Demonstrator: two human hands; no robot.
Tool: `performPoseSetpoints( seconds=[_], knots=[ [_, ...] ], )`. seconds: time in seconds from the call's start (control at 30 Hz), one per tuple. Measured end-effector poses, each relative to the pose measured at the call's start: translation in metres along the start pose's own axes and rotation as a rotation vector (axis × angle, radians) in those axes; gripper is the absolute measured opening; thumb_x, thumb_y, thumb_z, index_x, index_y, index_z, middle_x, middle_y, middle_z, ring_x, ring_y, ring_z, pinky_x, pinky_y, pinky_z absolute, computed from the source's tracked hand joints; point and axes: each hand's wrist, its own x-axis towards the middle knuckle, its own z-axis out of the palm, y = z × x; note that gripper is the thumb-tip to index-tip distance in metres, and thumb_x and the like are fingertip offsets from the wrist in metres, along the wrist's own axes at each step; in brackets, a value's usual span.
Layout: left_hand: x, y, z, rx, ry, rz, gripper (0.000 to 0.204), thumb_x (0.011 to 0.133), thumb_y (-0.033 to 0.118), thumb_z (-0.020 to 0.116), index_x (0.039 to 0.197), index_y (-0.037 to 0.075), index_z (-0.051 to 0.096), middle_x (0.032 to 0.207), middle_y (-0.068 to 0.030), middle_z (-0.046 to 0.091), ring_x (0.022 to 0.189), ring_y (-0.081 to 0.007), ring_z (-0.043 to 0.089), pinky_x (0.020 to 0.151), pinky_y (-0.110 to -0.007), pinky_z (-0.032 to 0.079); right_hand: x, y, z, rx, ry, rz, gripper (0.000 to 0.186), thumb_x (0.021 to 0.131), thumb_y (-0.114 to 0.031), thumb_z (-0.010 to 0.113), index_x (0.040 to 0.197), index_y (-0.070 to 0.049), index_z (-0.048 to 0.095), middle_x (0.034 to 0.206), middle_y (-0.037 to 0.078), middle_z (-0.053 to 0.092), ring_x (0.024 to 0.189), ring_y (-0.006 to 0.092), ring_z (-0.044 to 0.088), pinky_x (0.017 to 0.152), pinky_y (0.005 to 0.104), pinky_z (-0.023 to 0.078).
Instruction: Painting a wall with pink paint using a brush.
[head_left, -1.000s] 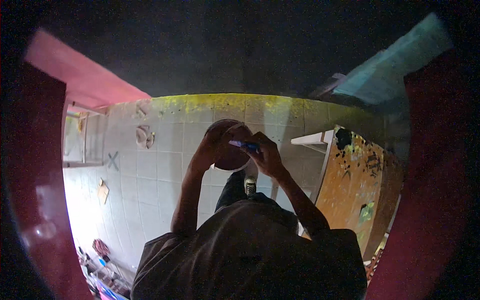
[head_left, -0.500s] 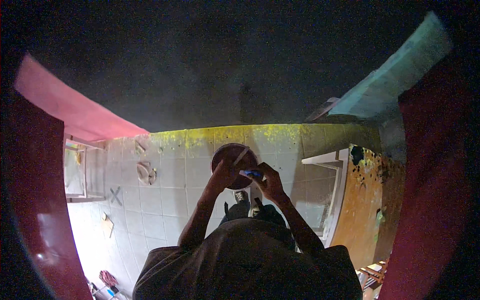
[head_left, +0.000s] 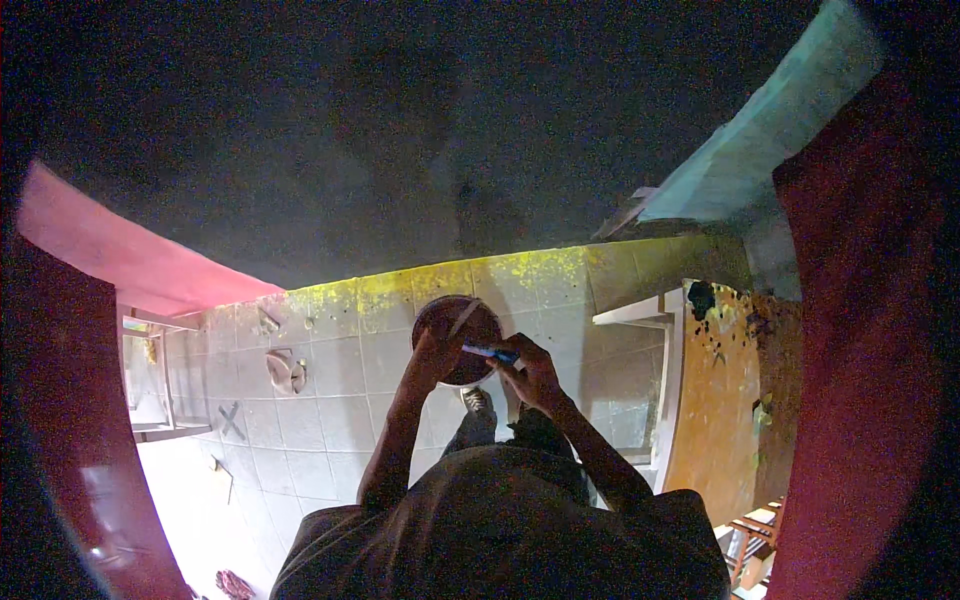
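In front of my feet is a round dark-red object (head_left: pixel 480 372), a bucket or stool by its outline; which, I cannot tell. My left hand (head_left: pixel 431 350) reaches over its left side, its fingers lost in the dark. A pale narrow strip (head_left: pixel 466 317) slants across the round object, close to those fingers; whether they grip it is unclear. Closed at the right side, my right hand (head_left: pixel 530 374) holds a slim blue-and-white tool (head_left: pixel 487 352) that points left toward my left hand. Its exact kind is too blurred to name.
Ahead stands a dark wall (head_left: pixel 380 150) above yellow-splattered floor tiles (head_left: pixel 430 280). Pink (head_left: pixel 130 250) and teal (head_left: pixel 770 120) wall strips lie at either side. On the right is a paint-spotted wooden board (head_left: pixel 720 400); at left, a white frame (head_left: pixel 160 375) and a pale crumpled object (head_left: pixel 286 371).
My view has turned slightly. The blue-and-white tool shows more of its length, reaching further left from my right hand. Both hands stay over the round object, a little further apart.
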Motion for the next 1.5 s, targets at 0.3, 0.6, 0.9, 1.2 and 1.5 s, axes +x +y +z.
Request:
performPoseSetpoints(
  seconds=[0.3,0.6,0.9,1.2,1.5],
  knots=[
    [-0.003,-0.024,0.03,0.468,-0.031,0.262,0.028,0.079,0.02,0.046,0.101,0.008,0.057,0.101,-0.0115,0.058,0.095,-0.0274,0.053,0.088,-0.035,0.039,-0.01,0.008,-0.018,0.076,0.207,0.207,0.013,0.076,-0.012,0.058,0.086,-0.003,0.057,0.08,0.01,0.057,0.074,0.0199,0.058,0.066,0.0288,0.044],
    [0.003,0.021,0.048,0.085,-0.018,-0.042,0.037,0.079,0.012,0.051,0.115,0.009,0.046,0.116,-0.0125,0.047,0.109,-0.0273,0.043,0.094,-0.035,0.033,-0.005,0.03,-0.065,0.235,0.166,0.013,0.017,0.077,-0.019,0.058,0.089,-0.006,0.058,0.083,0.008,0.057,0.075,0.0233,0.057,0.065,0.0326,0.045],
    [-0.001,0.0,0.088,-0.092,0.177,-0.027,0.046,0.069,0.004,0.054,0.114,0.01,0.048,0.116,-0.0119,0.047,0.109,-0.028,0.043,0.094,-0.035,0.035,0.004,0.06,-0.095,0.064,-0.155,-0.167,0.019,0.075,-0.008,0.06,0.092,-0.004,0.055,0.082,0.011,0.057,0.074,0.0224,0.058,0.065,0.0304,0.046],
    [-0.002,0.0,0.099,0.208,0.116,-0.02,0.043,0.076,0.005,0.056,0.117,0.007,0.042,0.115,-0.0143,0.046,0.107,-0.0287,0.043,0.091,-0.036,0.033,0.005,0.07,-0.112,0.152,-0.287,-0.215,0.021,0.076,-0.006,0.06,0.097,-0.007,0.055,0.091,0.011,0.056,0.079,0.023,0.057,0.067,0.0318,0.046],
    [0.01,0.035,0.087,0.458,0.128,0.161,0.044,0.07,0.009,0.057,0.113,0.009,0.05,0.105,-0.013,0.053,0.102,-0.0309,0.048,0.087,-0.04,0.039,0.008,0.072,-0.11,0.232,-0.325,0.05,0.021,0.079,-0.014,0.059,0.097,-0.006,0.056,0.088,0.009,0.06,0.078,0.0211,0.058,0.069,0.0323,0.046]
  ],
)
